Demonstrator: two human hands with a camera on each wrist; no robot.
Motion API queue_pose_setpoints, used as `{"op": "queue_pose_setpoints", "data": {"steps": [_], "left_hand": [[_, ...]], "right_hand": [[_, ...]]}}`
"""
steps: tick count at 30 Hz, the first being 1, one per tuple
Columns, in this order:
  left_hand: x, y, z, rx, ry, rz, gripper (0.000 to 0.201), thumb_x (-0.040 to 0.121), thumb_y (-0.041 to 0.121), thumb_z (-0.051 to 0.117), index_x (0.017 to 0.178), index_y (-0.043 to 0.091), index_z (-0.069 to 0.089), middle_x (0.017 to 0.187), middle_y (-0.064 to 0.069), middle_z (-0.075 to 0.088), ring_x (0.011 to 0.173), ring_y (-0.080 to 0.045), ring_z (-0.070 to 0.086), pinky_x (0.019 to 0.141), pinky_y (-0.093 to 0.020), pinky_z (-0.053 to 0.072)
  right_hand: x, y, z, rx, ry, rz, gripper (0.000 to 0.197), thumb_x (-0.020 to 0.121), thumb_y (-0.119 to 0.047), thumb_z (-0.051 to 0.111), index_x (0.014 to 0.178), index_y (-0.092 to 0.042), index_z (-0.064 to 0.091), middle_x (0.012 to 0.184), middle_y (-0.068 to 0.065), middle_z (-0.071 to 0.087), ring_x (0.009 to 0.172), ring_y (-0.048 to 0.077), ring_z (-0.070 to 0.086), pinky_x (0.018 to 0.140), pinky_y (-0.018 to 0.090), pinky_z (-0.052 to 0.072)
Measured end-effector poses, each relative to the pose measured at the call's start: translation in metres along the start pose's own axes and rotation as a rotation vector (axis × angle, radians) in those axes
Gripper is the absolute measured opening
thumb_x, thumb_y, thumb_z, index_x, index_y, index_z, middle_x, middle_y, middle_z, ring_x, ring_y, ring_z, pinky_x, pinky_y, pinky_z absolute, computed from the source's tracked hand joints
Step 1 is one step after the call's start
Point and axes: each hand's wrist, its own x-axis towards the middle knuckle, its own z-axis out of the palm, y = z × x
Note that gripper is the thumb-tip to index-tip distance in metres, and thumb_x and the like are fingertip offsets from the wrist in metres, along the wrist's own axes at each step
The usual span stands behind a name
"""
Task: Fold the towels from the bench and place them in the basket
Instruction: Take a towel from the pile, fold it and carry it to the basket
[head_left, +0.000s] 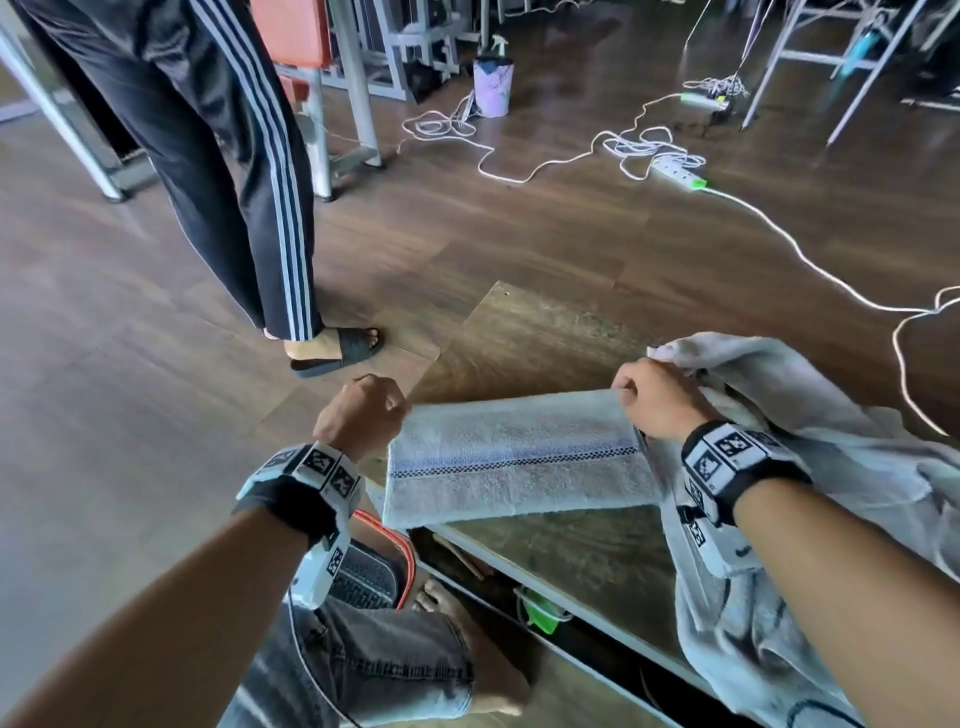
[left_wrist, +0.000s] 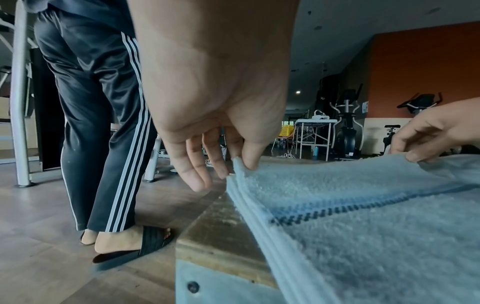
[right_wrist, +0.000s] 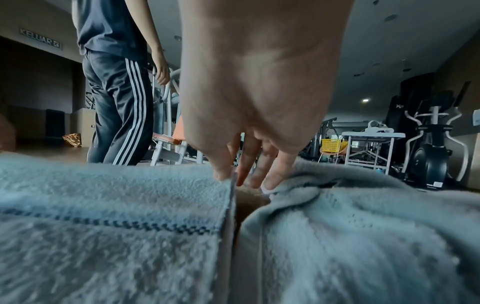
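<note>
Quickly, left to right: left hand (head_left: 363, 413) pinches the far left corner of the striped towel (head_left: 519, 457), thumb and fingertips closed on the hem, other fingers hanging loose. That towel lies on the wooden surface (head_left: 540, 332), already doubled over, with stacked edges showing along its left side in the left wrist view; blue band and dark checked line run lengthwise. Right hand (head_left: 657, 400) pinches the far right corner the same way, thumb on top of the hem. Just right of it sits a rumpled heap of pale towels (head_left: 810, 415), touching the striped one's right edge and spilling off the near side of the surface.

Handling, as a guess: terry cloth, soft, light, limp, not slippery, nothing fragile. It will sag anywhere unsupported, so corners are the right hold, both at once, kept taut so the layers don't slide apart. Heap looks tangled; pull one loose by a hem.

Containers: a basket (head_left: 410, 561) with an orange rim sits on the floor below the near left end of the surface, mostly hidden by the left forearm and knee. Contents can't be told from here.
</note>
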Motion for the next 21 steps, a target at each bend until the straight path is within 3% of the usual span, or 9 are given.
{"op": "queue_pose_setpoints", "data": {"steps": [3, 6, 10, 13, 17, 19, 21], "left_hand": [[0.004, -0.005, 0.014, 0.002, -0.045, 0.001, 0.019, 0.093, 0.027, 0.062, 0.11, 0.021, 0.064, 0.108, -0.004, 0.064, 0.086, -0.019, 0.061, 0.072, -0.033, 0.054], [0.005, -0.007, 0.021, 0.022, -0.036, 0.013, 0.027, 0.091, 0.029, 0.065, 0.115, 0.017, 0.064, 0.109, -0.006, 0.059, 0.086, -0.019, 0.058, 0.072, -0.034, 0.053], [0.003, -0.005, 0.015, 0.025, -0.033, 0.025, 0.016, 0.089, 0.028, 0.068, 0.102, 0.019, 0.067, 0.102, -0.004, 0.059, 0.078, -0.018, 0.063, 0.068, -0.037, 0.058], [-0.001, -0.001, 0.001, 0.029, -0.035, 0.039, 0.009, 0.089, 0.03, 0.068, 0.095, 0.023, 0.065, 0.099, -0.001, 0.067, 0.075, -0.013, 0.064, 0.061, -0.029, 0.053], [-0.01, 0.014, -0.031, -0.018, 0.028, 0.091, 0.008, 0.088, 0.027, 0.07, 0.093, 0.02, 0.07, 0.096, -0.001, 0.071, 0.079, -0.013, 0.066, 0.065, -0.028, 0.052], [-0.016, 0.021, -0.05, -0.06, 0.104, 0.156, 0.006, 0.088, 0.024, 0.071, 0.091, 0.018, 0.072, 0.094, 0.001, 0.07, 0.077, -0.011, 0.064, 0.06, -0.021, 0.047], [-0.024, 0.024, -0.067, -0.119, 0.213, 0.218, 0.006, 0.085, 0.026, 0.073, 0.087, 0.021, 0.071, 0.091, 0.004, 0.069, 0.076, -0.011, 0.063, 0.06, -0.022, 0.046]], "right_hand": [[0.004, 0.004, 0.018, 0.027, -0.017, -0.021, 0.017, 0.097, -0.009, 0.047, 0.089, -0.019, 0.059, 0.094, -0.001, 0.061, 0.083, 0.026, 0.058, 0.071, 0.036, 0.049], [0.004, 0.009, 0.026, 0.048, 0.0, -0.016, 0.017, 0.096, -0.009, 0.051, 0.109, -0.016, 0.059, 0.106, -0.004, 0.055, 0.093, 0.025, 0.059, 0.08, 0.042, 0.054], [-0.001, 0.006, 0.019, -0.026, 0.037, -0.034, 0.016, 0.091, -0.008, 0.055, 0.085, -0.022, 0.058, 0.098, 0.004, 0.063, 0.091, 0.026, 0.058, 0.078, 0.041, 0.052], [-0.008, 0.002, 0.006, 0.013, 0.073, -0.043, 0.022, 0.09, -0.007, 0.053, 0.077, -0.025, 0.057, 0.092, 0.002, 0.062, 0.083, 0.023, 0.058, 0.07, 0.035, 0.049], [-0.022, -0.009, -0.027, 0.108, 0.198, -0.061, 0.021, 0.088, -0.004, 0.054, 0.078, -0.02, 0.063, 0.088, 0.001, 0.058, 0.08, 0.021, 0.057, 0.073, 0.033, 0.046], [-0.033, -0.015, -0.046, 0.155, 0.312, -0.071, 0.018, 0.086, -0.003, 0.056, 0.081, -0.018, 0.065, 0.088, 0.001, 0.057, 0.078, 0.021, 0.057, 0.073, 0.034, 0.047], [-0.049, -0.017, -0.06, 0.206, 0.426, -0.103, 0.019, 0.083, -0.001, 0.057, 0.084, -0.018, 0.066, 0.09, 0.0, 0.055, 0.076, 0.019, 0.055, 0.069, 0.032, 0.043]]}}
